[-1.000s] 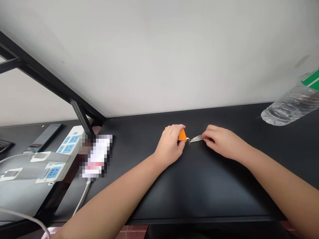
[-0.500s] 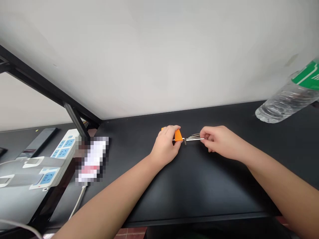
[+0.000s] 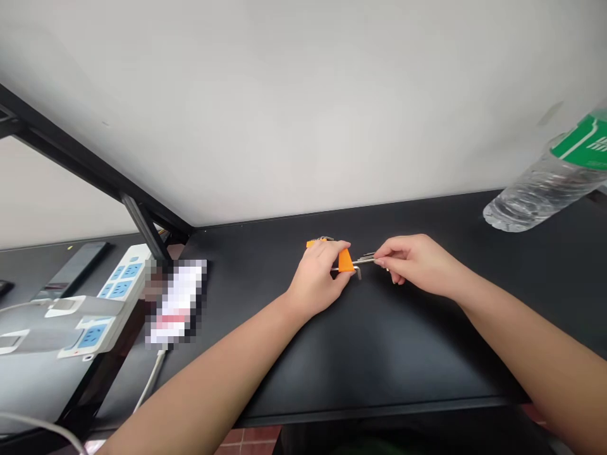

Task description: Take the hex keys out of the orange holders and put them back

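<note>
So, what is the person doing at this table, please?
The left hand grips an orange holder just above the black table, with a bent metal key sticking out of it. The right hand pinches a thin metal rod close to the holder. A clear bottle stands farther right, near the wall.

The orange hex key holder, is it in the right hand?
No, the left hand grips the orange hex key holder, while the right hand pinches a metal hex key.
</note>
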The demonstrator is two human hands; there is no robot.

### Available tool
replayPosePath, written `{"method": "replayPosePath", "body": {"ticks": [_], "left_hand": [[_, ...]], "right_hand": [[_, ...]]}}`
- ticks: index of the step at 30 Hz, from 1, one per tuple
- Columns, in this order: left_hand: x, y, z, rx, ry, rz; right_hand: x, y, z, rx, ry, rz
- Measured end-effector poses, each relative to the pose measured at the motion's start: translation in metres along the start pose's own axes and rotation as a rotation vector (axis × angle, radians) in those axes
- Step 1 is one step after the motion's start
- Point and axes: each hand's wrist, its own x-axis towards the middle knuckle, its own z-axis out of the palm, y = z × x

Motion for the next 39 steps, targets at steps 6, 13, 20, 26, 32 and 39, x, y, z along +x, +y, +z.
{"method": "replayPosePath", "body": {"ticks": [6, 13, 20, 26, 32, 39], "left_hand": [[-0.001, 0.002, 0.002, 0.035, 0.023, 0.085], [0.0, 0.002, 0.0, 0.051, 0.031, -0.011], [0.001, -0.001, 0.001, 0.034, 0.016, -0.068], [0.001, -0.001, 0.0, 0.037, -0.022, -0.091], [0.002, 0.0, -0.001, 0.027, -0.029, -0.096], [0.002, 0.002, -0.002, 0.012, -0.025, -0.09]], "right_hand": [[0.005, -0.006, 0.022, 0.166, -0.069, -0.035], [0.014, 0.003, 0.02, 0.209, -0.028, -0.104], [0.017, 0.019, 0.006, -0.644, 0.068, -0.276], [0.01, 0.003, 0.016, -0.836, 0.023, -0.195], [0.006, 0.003, 0.008, -0.624, 0.072, -0.227], [0.001, -0.005, 0.005, -0.237, 0.022, -0.25]]}}
